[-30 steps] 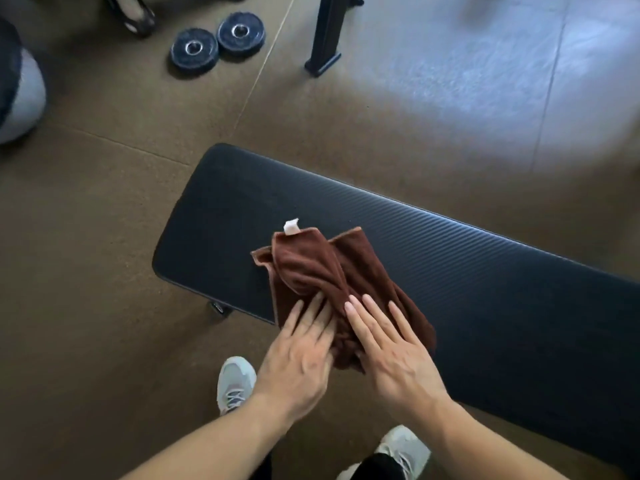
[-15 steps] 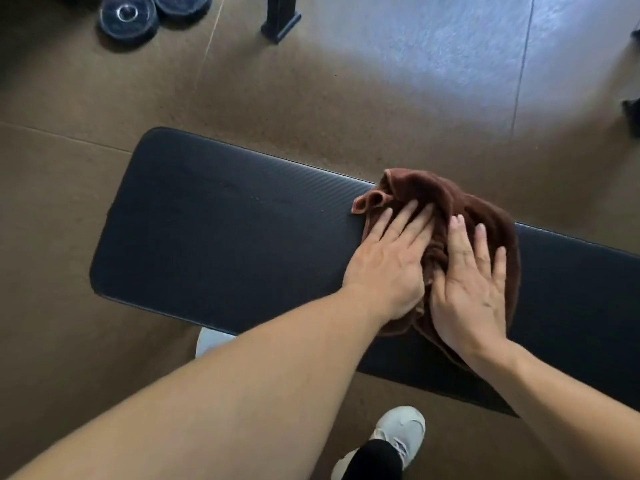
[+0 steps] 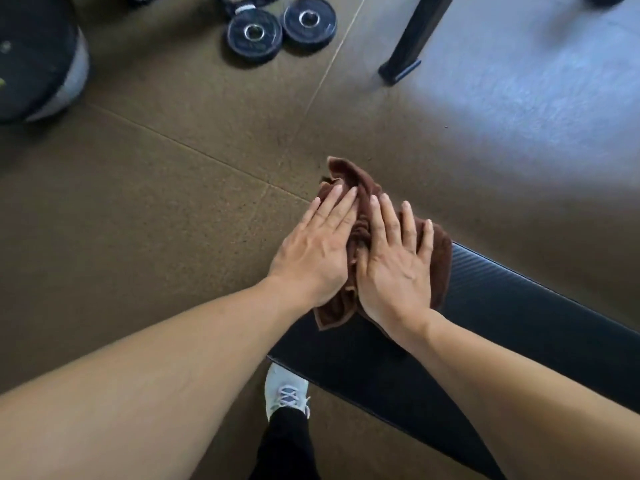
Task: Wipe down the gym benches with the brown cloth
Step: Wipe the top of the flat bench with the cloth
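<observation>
The fingers (image 3: 334, 211) of the left hand (image 3: 313, 258) and those of the right hand (image 3: 394, 268) lie straight and flat, side by side, pressing on the bunched brown cloth (image 3: 440, 258). Under them the cloth sits at the end of the black bench (image 3: 519, 313). Beyond the fingertips, two weight plates (image 3: 280, 27) lie on the floor (image 3: 138, 202); below the wrists stands a white shoe (image 3: 285, 389).

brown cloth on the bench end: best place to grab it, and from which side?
Probably the bunched ridge of the brown cloth between the left hand and right hand, taken from above. Both hands press flat on it, and the folds stand up there, giving a grip something to pinch. Elsewhere it lies flat against the bench.
</observation>
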